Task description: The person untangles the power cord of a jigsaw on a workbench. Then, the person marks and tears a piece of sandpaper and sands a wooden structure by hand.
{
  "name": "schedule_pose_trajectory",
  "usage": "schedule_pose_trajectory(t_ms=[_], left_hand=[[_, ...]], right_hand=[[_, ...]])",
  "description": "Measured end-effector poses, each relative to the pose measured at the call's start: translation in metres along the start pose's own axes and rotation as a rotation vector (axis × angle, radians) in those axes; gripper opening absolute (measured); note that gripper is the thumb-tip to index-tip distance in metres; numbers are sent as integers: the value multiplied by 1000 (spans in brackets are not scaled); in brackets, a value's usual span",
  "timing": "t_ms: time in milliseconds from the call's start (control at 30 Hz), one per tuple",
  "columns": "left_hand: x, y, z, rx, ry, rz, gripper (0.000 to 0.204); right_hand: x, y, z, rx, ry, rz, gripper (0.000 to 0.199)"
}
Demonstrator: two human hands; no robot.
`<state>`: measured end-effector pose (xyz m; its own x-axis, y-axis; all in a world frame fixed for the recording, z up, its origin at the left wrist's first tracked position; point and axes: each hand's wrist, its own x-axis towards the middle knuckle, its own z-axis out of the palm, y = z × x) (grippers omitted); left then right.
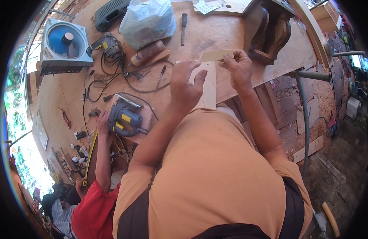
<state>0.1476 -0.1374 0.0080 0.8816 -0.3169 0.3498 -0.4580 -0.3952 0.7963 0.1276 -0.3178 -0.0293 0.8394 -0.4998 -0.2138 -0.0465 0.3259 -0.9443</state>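
My right hand (240, 69) pinches a thin, flat tan rectangular piece (213, 55) between thumb and fingers, holding its right end; whether it is sandpaper or thin wood I cannot tell. Near the piece's left end is my left hand (188, 83), thumb and fingers apart, with nothing visible in its grasp. Beneath both hands a pale flat board (209, 89) lies at the edge of the wooden workbench (227, 30), close against my body.
Left on the bench are a jigsaw (126, 118), a corded power tool (111, 46), a blue-centred fan unit (64, 40) and a plastic bag (149, 24). A screwdriver (184, 28) lies ahead; a dark curved wooden bracket (267, 32) stands right. A co-worker's hand (102, 121) is beside a yellow tape measure (90, 159).
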Motion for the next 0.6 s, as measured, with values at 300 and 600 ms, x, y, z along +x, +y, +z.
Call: schedule_pose_trajectory(t_ms=[300, 600], left_hand=[[21, -4, -17, 220, 68, 237, 17], [26, -32, -16, -51, -527, -366, 19]], right_hand=[[1, -8, 2, 247, 73, 138, 12], [-5, -34, 6, -82, -120, 81, 20]])
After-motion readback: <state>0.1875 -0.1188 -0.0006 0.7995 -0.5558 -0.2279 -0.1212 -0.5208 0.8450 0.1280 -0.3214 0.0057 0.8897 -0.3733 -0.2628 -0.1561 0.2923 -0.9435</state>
